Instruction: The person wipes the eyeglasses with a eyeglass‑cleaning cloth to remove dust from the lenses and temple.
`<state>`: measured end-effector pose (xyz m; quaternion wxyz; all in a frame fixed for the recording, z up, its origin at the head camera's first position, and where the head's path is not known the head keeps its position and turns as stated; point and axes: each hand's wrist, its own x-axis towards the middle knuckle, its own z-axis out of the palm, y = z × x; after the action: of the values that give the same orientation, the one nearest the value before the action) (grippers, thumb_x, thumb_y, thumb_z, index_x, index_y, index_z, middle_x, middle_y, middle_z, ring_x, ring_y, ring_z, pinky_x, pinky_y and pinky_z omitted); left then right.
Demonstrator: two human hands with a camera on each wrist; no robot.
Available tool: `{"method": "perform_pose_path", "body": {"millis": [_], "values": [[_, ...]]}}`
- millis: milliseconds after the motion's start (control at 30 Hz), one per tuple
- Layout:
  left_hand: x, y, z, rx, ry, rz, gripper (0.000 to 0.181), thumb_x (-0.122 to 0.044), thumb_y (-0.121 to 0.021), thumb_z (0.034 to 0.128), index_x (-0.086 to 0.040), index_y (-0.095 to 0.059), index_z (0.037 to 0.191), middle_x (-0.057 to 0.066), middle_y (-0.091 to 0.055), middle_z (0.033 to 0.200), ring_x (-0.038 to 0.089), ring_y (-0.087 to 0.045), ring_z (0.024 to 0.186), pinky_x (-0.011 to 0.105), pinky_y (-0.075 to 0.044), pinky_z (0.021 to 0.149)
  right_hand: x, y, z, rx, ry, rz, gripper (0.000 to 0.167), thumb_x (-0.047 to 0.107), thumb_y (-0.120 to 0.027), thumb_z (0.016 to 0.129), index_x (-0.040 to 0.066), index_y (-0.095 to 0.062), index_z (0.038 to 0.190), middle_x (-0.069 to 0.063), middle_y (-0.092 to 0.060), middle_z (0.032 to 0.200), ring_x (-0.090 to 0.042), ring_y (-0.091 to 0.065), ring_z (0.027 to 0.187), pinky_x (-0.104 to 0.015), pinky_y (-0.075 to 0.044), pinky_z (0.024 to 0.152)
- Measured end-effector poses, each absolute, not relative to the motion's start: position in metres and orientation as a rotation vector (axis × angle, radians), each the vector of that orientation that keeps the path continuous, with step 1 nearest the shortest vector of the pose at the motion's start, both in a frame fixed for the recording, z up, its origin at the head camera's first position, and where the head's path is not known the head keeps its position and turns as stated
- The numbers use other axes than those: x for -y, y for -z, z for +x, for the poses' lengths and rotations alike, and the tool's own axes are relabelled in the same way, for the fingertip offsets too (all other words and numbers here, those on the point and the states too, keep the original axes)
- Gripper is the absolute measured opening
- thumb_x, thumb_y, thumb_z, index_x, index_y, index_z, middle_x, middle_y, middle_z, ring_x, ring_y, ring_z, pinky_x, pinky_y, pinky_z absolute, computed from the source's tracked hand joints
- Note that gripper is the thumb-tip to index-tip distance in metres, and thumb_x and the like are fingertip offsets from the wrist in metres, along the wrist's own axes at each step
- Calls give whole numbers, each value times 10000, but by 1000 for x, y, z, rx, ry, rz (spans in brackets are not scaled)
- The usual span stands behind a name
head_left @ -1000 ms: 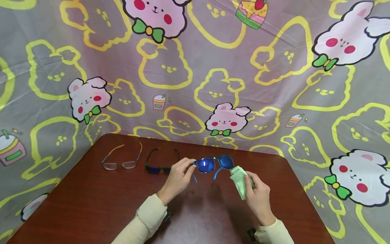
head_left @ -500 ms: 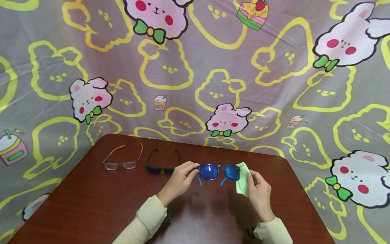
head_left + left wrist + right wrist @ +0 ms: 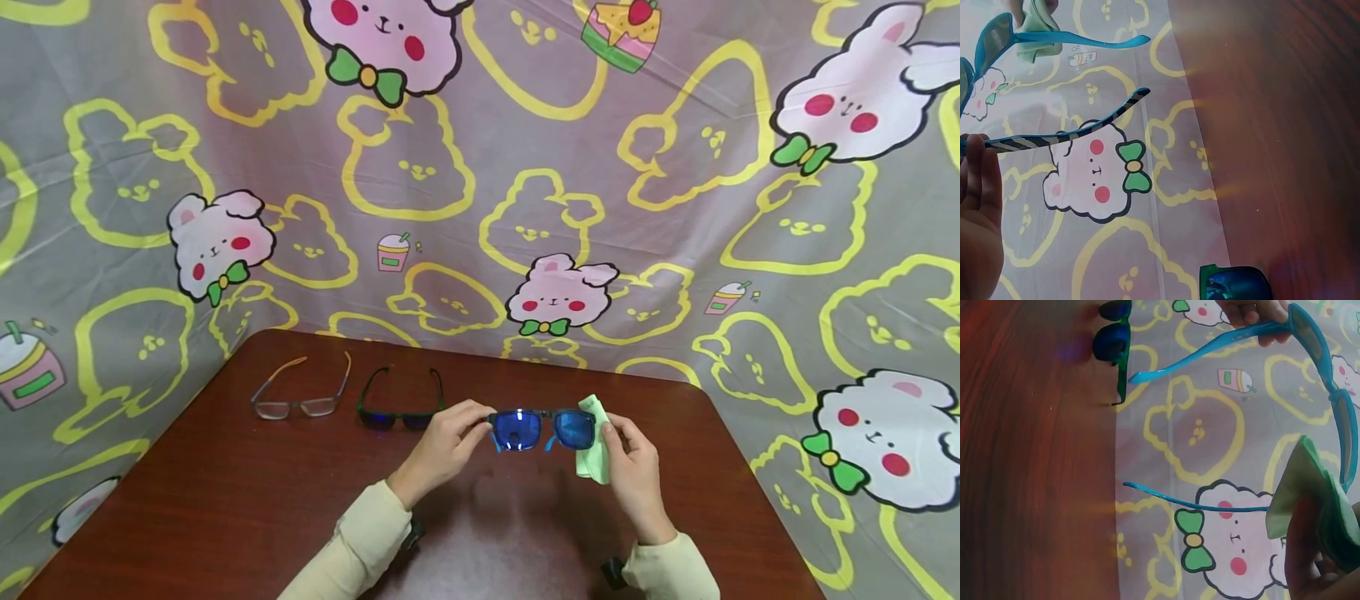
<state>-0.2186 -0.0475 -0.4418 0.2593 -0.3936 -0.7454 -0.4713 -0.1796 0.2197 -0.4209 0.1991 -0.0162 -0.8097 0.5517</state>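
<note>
A pair of sunglasses (image 3: 517, 430) with blue mirrored lenses is held up above the table, front level and arms unfolded. At one hinge, my left hand (image 3: 444, 446) pinches the frame between thumb and fingers. In the left wrist view, a striped outer side shows on the near temple arm (image 3: 1041, 142). My right hand (image 3: 636, 471) grips a folded light green cloth (image 3: 592, 462) at the other end of the frame. From the right wrist, the cloth (image 3: 1297, 487) covers that hinge, so whether fingers also hold the frame there is hidden.
Clear-lensed glasses (image 3: 295, 407) stand unfolded at the table's back left. Dark sunglasses (image 3: 380, 420) with blue lenses lie between them and my left hand. A patterned curtain (image 3: 420, 183) hangs behind the brown table (image 3: 247, 500).
The sunglasses have come down and right, from tilted to level. Their right end now meets the cloth, which stood slightly apart before. The other two pairs stay put.
</note>
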Motion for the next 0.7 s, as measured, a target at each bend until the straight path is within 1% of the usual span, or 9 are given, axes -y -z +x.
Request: {"method": "perform_pose_path", "body": {"millis": [133, 233, 333, 467, 567, 700], "values": [[48, 445, -220, 2009, 1279, -1104, 138, -53, -604, 919, -62, -661, 1044, -4, -634, 991, 83, -593, 880, 215, -492, 715, -221, 422, -181, 2265, -1618, -53, 252, 133, -522, 980, -10, -631, 1156, -149, -642, 991, -104, -578, 690, -236, -489, 580], [48, 446, -222, 1979, 1263, -1118, 143, -35, -603, 914, -70, -664, 1038, 6, -621, 1005, 102, -591, 889, 213, -489, 721, -220, 421, -182, 2241, -1646, -36, 244, 112, -514, 982, -25, -626, 1151, -119, -641, 985, -102, -579, 690, -236, -487, 579], [48, 446, -222, 1958, 1237, -1103, 158, -28, -616, 903, -72, -679, 1041, 14, -581, 986, 104, -562, 832, 196, -471, 677, -220, 421, -181, 2186, -1663, -15, 233, 117, -508, 985, -16, -631, 1132, -73, -636, 969, -107, -585, 694, -234, -490, 577], [49, 445, -222, 2007, 1261, -1081, 190, -53, -618, 908, -93, -687, 1081, -6, -550, 870, 71, -483, 700, 183, -425, 588, -218, 422, -178, 2121, -1670, 16, 221, 125, -507, 986, -4, -635, 1112, -28, -626, 939, -114, -594, 696, -230, -493, 567], [50, 445, -220, 2106, 1360, -1066, 224, -76, -591, 931, -97, -670, 1140, -29, -592, 852, 59, -522, 691, 195, -451, 592, -216, 420, -175, 2078, -1663, 41, 203, 91, -512, 979, -10, -636, 1103, -1, -624, 924, -100, -592, 720, -215, -487, 569], [51, 445, -219, 2226, 1533, -993, 268, -82, -574, 944, -78, -642, 1203, -21, -627, 916, 81, -605, 753, 228, -497, 636, -211, 415, -172, 2018, -1623, 111, 178, -1, -507, 961, -57, -630, 1077, -13, -613, 902, -76, -578, 742, -183, -465, 575]]}}
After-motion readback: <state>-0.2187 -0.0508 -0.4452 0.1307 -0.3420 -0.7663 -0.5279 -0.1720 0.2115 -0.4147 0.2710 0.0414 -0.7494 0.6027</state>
